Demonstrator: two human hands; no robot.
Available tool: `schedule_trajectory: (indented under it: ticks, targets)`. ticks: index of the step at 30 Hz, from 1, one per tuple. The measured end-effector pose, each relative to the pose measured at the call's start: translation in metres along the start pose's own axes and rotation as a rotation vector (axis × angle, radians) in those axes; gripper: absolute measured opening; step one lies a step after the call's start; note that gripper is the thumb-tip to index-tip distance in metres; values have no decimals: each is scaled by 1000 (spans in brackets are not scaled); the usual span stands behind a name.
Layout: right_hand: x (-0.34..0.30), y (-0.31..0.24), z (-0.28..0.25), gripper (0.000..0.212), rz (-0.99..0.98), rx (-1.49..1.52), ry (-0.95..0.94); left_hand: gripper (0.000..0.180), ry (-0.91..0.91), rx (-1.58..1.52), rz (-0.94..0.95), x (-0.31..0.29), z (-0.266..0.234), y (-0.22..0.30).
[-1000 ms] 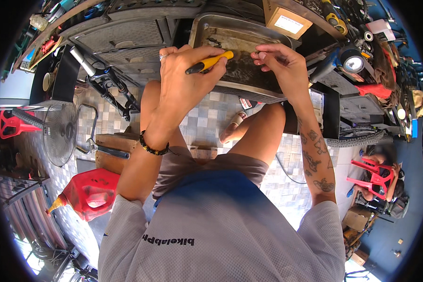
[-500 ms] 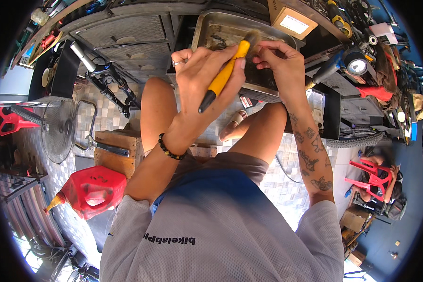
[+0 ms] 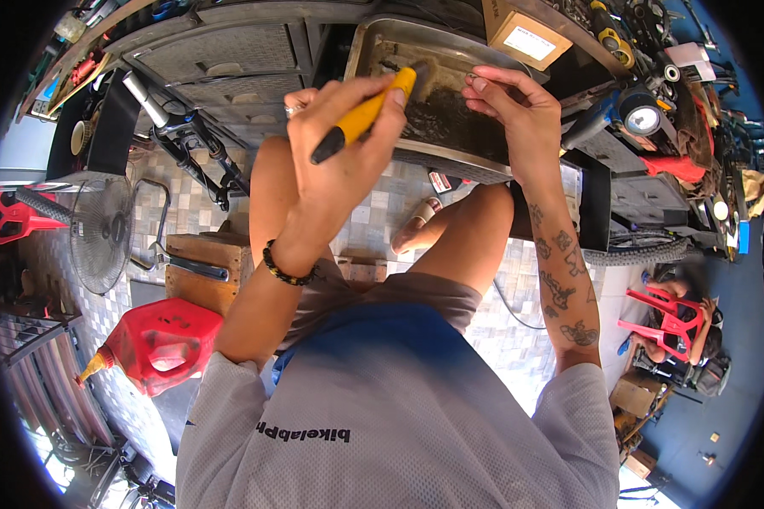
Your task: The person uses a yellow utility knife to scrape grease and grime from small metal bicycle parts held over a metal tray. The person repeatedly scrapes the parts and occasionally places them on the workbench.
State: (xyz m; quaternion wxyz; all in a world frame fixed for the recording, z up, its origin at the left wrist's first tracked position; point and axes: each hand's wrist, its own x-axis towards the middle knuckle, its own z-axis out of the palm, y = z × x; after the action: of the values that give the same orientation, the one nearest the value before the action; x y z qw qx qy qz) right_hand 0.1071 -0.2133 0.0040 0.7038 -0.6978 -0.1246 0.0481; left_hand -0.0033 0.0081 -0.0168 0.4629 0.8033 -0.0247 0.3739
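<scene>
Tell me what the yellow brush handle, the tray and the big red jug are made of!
Yellow brush handle: probably plastic, since it looks smooth and evenly coloured.
Tray: looks like metal, because its rim shines, though the inside is dull and stained.
Red jug: most likely plastic, slightly glossy, with moulded-looking sides and dark smudges.

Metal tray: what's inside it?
Inside the metal tray are a dark, wet-looking residue and small dark pieces toward the far left. The left hand, yellow brush and right hand cover parts of it; whatever lies there is hidden.
</scene>
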Motion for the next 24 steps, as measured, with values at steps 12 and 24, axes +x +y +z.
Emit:
schedule_trajectory:
  ticks: [12, 24]
  targets:
    - [-7, 0, 3, 28, -64, -51, -66, 22, -181, 4, 106, 24, -13, 4]
    - [-9, 8, 6, 24, -157, -144, -34, 23, -287, -387, -223, 16, -7, 6]
